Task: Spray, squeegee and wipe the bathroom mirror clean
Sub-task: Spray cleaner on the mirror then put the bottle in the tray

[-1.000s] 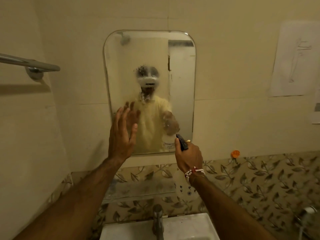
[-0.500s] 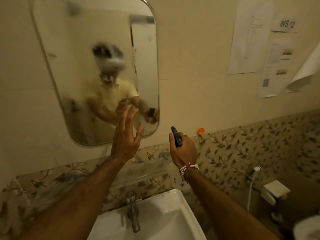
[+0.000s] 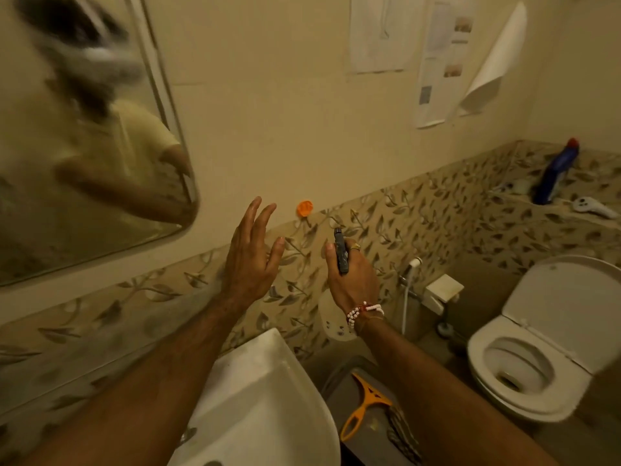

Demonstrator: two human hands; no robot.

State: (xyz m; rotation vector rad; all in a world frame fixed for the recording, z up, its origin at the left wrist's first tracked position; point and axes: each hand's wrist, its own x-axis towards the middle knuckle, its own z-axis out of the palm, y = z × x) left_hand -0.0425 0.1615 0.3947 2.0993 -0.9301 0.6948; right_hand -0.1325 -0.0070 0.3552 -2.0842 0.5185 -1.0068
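Dim beige walls (image 3: 268,95), leaf-patterned tiles (image 3: 420,213)

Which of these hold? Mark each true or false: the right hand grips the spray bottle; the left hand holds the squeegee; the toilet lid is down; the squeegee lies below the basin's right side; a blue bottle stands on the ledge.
1. True: the right hand grips the spray bottle.
2. False: the left hand is open and empty.
3. False: the toilet lid is up.
4. True: the orange squeegee lies low, right of the basin.
5. True: the blue bottle stands on the tiled ledge.
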